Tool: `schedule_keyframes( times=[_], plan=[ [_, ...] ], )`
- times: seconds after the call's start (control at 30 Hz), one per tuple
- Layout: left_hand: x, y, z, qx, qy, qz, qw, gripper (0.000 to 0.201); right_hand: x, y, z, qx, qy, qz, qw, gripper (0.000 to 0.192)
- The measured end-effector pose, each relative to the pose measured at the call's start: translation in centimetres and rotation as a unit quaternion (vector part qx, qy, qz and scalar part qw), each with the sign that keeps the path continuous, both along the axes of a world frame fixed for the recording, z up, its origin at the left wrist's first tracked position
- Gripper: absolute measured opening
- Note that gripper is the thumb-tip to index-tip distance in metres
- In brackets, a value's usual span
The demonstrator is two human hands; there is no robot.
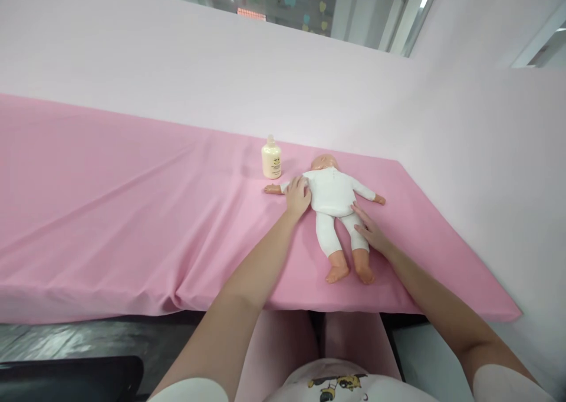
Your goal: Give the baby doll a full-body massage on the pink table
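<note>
A baby doll (pixel 332 191) with a white cloth body lies on its back on the pink-covered table (pixel 132 213), head toward the wall and feet toward me. My left hand (pixel 298 197) rests on the doll's upper arm beside its chest, fingers laid out over it. Along the doll's hip and thigh on the right side lies my right hand (pixel 368 227), fingers stretched and slightly apart. A cream-coloured bottle (pixel 271 159) with dark print on its front stands upright behind the doll's outstretched left-side arm. Neither hand touches it.
White walls (pixel 177 72) close off the table's back and right side, with a window (pixel 283 4) above. The cloth has folds and hangs over the front edge. A black chair (pixel 71 378) is at lower left. My legs are close under the table's front edge.
</note>
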State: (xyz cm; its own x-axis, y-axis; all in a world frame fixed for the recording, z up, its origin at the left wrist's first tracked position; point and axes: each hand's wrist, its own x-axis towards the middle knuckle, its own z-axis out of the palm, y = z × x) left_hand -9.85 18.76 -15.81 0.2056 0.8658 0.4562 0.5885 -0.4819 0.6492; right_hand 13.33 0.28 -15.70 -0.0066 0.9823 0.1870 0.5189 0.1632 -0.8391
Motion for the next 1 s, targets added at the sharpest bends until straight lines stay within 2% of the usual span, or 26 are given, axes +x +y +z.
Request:
schedule_keyframes(
  times=[0.13,0.23,0.37,0.5,0.63,0.7,0.77,0.9,1.0],
  plan=[
    [-2.1,0.6,0.2,-0.080,0.111,0.042,0.990,0.064,-0.5,0.8,0.2,0.016,0.000,-0.050,0.999,0.078],
    [-3.2,1.2,0.2,-0.092,0.144,0.060,0.983,0.057,-1.1,1.6,1.2,0.021,0.023,-0.087,0.996,0.084],
    [-3.6,1.8,0.4,-0.079,0.148,0.089,0.982,0.053,-1.4,3.1,3.7,-0.007,0.008,-0.078,0.997,0.087],
    [-3.5,2.1,0.1,-0.069,0.147,0.088,0.983,0.060,-1.8,5.6,6.3,-0.003,-0.088,-0.048,0.995,0.081],
    [-3.5,2.3,-0.3,-0.079,0.158,0.074,0.981,0.065,-3.6,9.3,8.3,0.075,-0.169,-0.010,0.983,0.069],
    [-3.6,2.4,-0.3,-0.081,0.159,0.076,0.981,0.064,-5.0,11.6,9.2,0.094,-0.196,0.020,0.976,0.067],
    [-3.6,2.4,-0.3,-0.077,0.156,0.077,0.982,0.062,-6.5,14.0,10.0,0.097,-0.226,0.020,0.969,0.069],
    [-3.4,2.3,-0.2,-0.034,0.127,0.056,0.990,0.063,-9.5,18.9,11.4,0.083,-0.292,0.040,0.952,0.071],
    [-3.3,2.2,-0.1,0.012,0.108,0.019,0.994,0.063,-11.8,22.5,12.1,0.123,-0.320,0.077,0.936,0.074]
  ],
)
